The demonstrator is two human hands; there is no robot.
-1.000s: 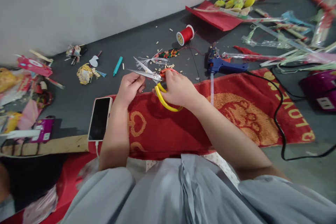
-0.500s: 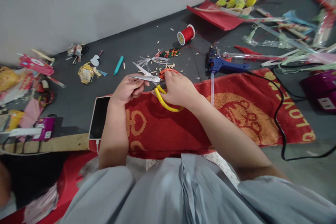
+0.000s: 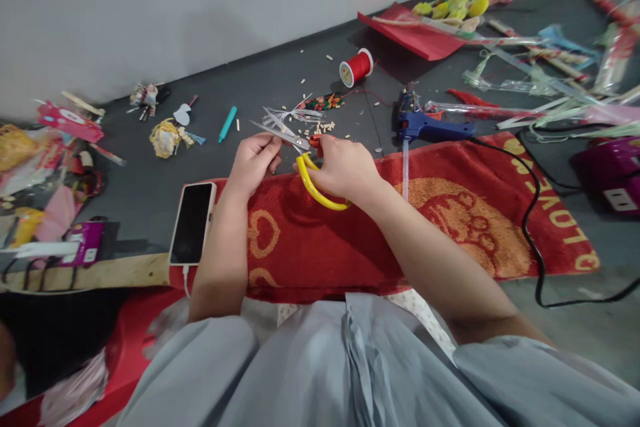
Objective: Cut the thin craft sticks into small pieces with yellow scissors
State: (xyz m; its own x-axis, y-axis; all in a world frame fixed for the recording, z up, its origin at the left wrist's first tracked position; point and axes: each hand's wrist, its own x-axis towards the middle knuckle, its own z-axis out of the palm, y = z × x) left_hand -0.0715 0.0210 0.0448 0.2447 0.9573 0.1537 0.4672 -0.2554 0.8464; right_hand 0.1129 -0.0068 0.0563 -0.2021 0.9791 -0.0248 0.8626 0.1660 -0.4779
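My right hand [image 3: 347,165] is closed on the scissors [image 3: 320,192], which have one yellow and one red handle loop. Their blades point left and stand partly apart above my left hand [image 3: 255,163]. The fingers of that hand are pinched together beside the blades; whatever they hold is too small to make out. Just beyond the blades lies a bunch of thin white strands [image 3: 300,113]. Small pale cut pieces [image 3: 325,127] are scattered near a patterned green and orange item [image 3: 323,102]. Both hands are above the near edge of the dark table.
A red towel [image 3: 325,247] lies along the table's front. On its left end rests a phone [image 3: 191,223] with a cable. A blue glue gun [image 3: 433,127], a red thread spool [image 3: 357,68] and a teal stick [image 3: 227,124] lie around. Craft pieces crowd both sides.
The scissor blades have shifted and now stand closer together. My left hand has moved slightly right, still pinched. The right hand has shifted a little to the right.
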